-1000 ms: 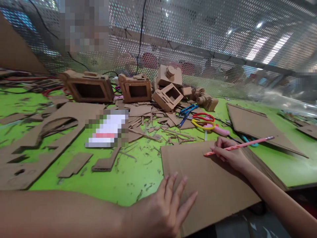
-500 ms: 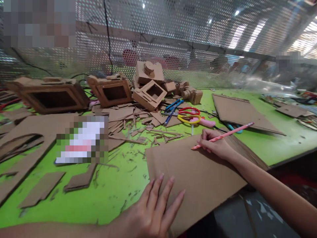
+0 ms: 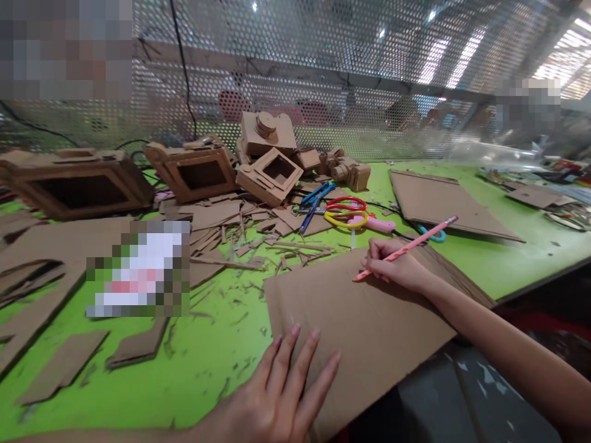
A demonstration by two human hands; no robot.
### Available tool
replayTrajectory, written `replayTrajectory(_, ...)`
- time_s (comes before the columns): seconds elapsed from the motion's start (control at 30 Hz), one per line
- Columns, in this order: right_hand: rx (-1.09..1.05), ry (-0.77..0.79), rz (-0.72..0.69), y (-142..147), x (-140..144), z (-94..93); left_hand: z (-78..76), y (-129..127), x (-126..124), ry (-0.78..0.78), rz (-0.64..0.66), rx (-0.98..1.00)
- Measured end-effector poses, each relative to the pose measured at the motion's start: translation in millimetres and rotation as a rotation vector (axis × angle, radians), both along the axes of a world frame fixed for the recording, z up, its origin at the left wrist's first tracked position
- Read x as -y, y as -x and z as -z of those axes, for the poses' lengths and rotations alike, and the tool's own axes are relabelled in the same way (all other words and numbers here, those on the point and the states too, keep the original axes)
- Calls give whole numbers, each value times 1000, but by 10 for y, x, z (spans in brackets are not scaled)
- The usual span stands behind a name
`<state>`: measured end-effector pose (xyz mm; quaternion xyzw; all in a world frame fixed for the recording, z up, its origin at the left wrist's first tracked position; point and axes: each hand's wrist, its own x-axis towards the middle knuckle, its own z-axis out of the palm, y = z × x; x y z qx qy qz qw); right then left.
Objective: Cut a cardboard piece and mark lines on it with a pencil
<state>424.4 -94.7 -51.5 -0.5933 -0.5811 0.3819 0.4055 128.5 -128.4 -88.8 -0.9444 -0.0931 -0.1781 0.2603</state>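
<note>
The green desk (image 3: 217, 363) carried a large cardboard sheet (image 3: 364, 320) jutting over its near edge, another flat sheet (image 3: 438, 200) farther right, cut-out scrap boards (image 3: 41, 271) at left, strewn cardboard offcuts (image 3: 240, 227), cardboard camera models (image 3: 194, 169) toward the back, and red-and-yellow scissors (image 3: 346, 212) beside blue ones (image 3: 314, 200).

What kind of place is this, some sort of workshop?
Probably a craft workshop bench. A green table is littered with brown cardboard scraps, small camera-shaped cardboard models stand at the back, and red-and-yellow-handled scissors lie by a perforated metal screen.
</note>
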Motion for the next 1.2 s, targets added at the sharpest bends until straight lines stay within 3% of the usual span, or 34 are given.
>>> replayTrajectory(1.2,-14,-5,-28,-2,89,-11,-33,-15,-13,28,22,31)
